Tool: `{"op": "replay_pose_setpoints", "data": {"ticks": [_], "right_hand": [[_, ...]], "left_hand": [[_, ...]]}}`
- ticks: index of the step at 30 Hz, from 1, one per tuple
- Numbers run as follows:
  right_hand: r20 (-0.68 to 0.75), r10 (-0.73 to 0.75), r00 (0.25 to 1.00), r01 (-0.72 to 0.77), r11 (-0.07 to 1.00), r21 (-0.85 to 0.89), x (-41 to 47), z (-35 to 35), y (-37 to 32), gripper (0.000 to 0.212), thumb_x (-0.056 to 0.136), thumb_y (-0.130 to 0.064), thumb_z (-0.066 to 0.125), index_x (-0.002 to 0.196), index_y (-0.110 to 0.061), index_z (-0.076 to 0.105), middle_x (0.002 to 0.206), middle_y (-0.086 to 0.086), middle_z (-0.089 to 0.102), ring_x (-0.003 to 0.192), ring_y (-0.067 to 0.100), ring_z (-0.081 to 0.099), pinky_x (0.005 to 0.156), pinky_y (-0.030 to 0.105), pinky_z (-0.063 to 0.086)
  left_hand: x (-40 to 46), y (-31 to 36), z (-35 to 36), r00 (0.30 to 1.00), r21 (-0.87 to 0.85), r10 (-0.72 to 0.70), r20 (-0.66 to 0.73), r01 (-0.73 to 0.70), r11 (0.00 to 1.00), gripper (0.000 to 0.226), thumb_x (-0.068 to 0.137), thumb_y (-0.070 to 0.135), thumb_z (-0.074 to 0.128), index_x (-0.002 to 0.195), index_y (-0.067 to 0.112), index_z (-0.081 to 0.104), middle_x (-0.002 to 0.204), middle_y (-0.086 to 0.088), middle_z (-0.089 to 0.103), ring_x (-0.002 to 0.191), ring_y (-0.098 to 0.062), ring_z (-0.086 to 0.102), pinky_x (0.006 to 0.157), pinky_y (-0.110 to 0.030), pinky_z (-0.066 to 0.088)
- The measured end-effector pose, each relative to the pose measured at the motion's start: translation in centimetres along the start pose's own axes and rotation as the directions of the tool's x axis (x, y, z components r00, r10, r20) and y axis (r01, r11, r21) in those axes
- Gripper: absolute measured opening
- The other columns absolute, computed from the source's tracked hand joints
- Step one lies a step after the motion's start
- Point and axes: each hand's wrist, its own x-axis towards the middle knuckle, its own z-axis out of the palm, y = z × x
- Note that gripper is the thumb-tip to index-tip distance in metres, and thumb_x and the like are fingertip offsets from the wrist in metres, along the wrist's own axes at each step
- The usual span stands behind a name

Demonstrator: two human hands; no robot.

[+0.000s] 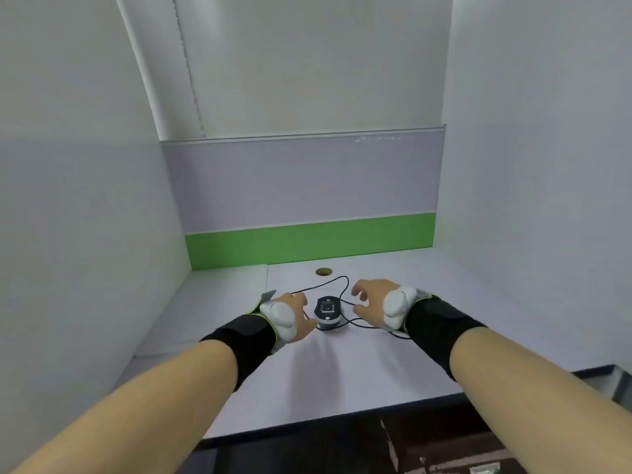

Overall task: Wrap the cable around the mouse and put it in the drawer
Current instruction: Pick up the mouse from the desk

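Observation:
A black mouse [327, 311] lies upside down, label up, in the middle of the white desk [342, 371]. My left hand [290, 316] grips its left side, thumb against its near end. The thin black cable [344, 280] runs from my left fingers, loops toward the back and comes down to the thumb tip of my right hand [372, 302], which pinches it with the other fingers curled apart. Another stretch of cable trails from the mouse's near end under my right wrist. Both hands wear white sensor pads and black wrist wraps. No drawer is clearly in view.
A round cable hole [324, 271] sits in the desk behind the mouse. White partitions close in left and right, and a green-and-grey panel [307, 244] stands at the back. A grey metal part [615, 381] shows below the desk's right front edge.

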Motion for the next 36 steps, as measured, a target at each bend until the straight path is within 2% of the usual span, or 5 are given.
{"op": "replay_pose_setpoints", "data": {"ticks": [10,16,20,25,36], "right_hand": [[0.081,0.004,0.997,-0.01,0.997,0.072,5.9,7.9,2.3,0.046,0.088,-0.035,0.049,0.133,-0.029,0.041,0.115,0.001,0.068,0.103,0.024,0.064,0.079,0.03,0.046],[0.013,-0.044,0.999,0.041,0.983,0.179,7.2,10.1,3.2,0.053,0.09,-0.023,0.051,0.14,-0.027,0.035,0.114,-0.001,0.066,0.103,0.023,0.062,0.082,0.024,0.043],[-0.05,-0.048,0.998,0.057,0.98,0.193,7.4,10.1,3.4,0.045,0.092,-0.015,0.047,0.134,-0.029,0.042,0.094,-0.008,0.064,0.088,0.019,0.06,0.072,0.022,0.039],[-0.06,-0.031,0.998,0.045,0.968,0.248,6.8,8.3,3.2,0.046,0.092,-0.004,0.039,0.131,-0.026,0.05,0.11,-0.003,0.071,0.097,0.022,0.064,0.084,0.028,0.05],[0.068,0.242,0.968,-0.247,0.967,0.066,5.2,5.8,6.7,0.056,0.091,-0.023,0.049,0.145,-0.025,0.034,0.15,0.004,0.041,0.133,0.026,0.044,0.106,0.031,0.039]], "left_hand": [[10.3,1.0,7.1,0.986,-0.378,-0.072,0.152,0.125,0.917,0.078,0.082,0.069,0.035,0.142,0.02,0.034,0.141,-0.01,0.051,0.126,-0.031,0.05,0.105,-0.039,0.037],[12.4,2.1,9.4,0.981,-0.511,-0.123,0.153,0.185,0.84,0.111,0.047,0.087,0.032,0.133,0.018,0.042,0.118,-0.004,0.067,0.11,-0.028,0.061,0.086,-0.031,0.044],[12.9,2.1,9.7,0.983,-0.566,-0.126,0.134,0.181,0.804,0.121,0.038,0.083,0.049,0.137,0.015,0.037,0.121,-0.003,0.066,0.109,-0.024,0.062,0.091,-0.033,0.049],[11.2,1.2,8.7,0.995,-0.583,-0.092,0.044,0.1,0.807,0.078,0.04,0.07,0.059,0.106,0.028,0.061,0.085,0.011,0.064,0.077,-0.013,0.062,0.068,-0.024,0.05],[6.7,-3.2,3.6,0.99,-0.844,-0.123,-0.067,0.009,0.536,0.048,0.08,0.022,0.07,0.126,0.024,0.056,0.096,-0.002,0.07,0.078,-0.02,0.065,0.066,-0.023,0.047]]}}
